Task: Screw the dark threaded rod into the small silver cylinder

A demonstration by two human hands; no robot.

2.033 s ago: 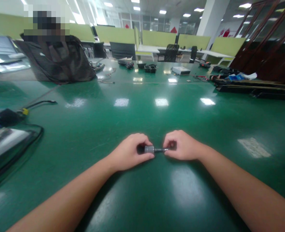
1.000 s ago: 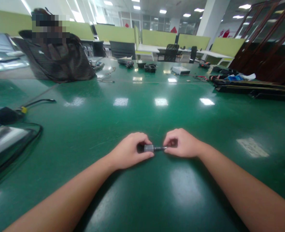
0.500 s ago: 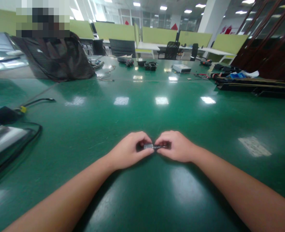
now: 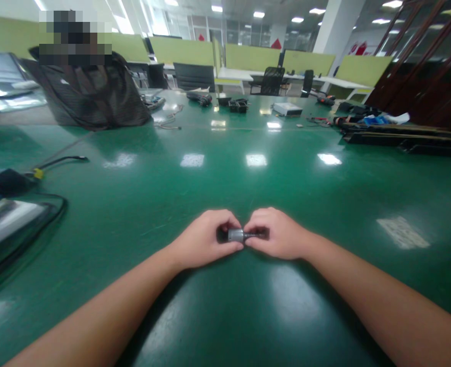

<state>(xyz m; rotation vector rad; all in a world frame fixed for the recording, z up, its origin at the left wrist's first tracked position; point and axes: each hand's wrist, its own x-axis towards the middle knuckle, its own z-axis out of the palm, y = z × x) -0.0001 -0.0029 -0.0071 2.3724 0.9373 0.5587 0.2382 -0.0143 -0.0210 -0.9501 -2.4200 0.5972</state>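
Hands met over the near edge of the green table (image 4: 225,178), both resting on its surface. Our left hand (image 4: 204,239) was closed on a small grey cylinder (image 4: 235,235), pinched between thumb and curled fingers, while our right hand (image 4: 275,234) was closed on the thin dark shaft (image 4: 253,235) that stuck out of it sideways. We judged that the wrists lay on the table to keep so small a piece steady, and that each hand took one end so the two parts stayed in line. What the piece was we could not tell; the fingers hid most of it.

Nothing lay between our hands and the middle of the table. At the left edge sat a flat dark device (image 4: 7,229) with a black cable (image 4: 53,165) looping past it. Toward the far left corner another person in a dark mesh top (image 4: 91,94) leaned at the table. Along the far edge lay small black parts (image 4: 237,106) and a white box (image 4: 286,108), and long dark bars (image 4: 405,140) ran along the right edge.
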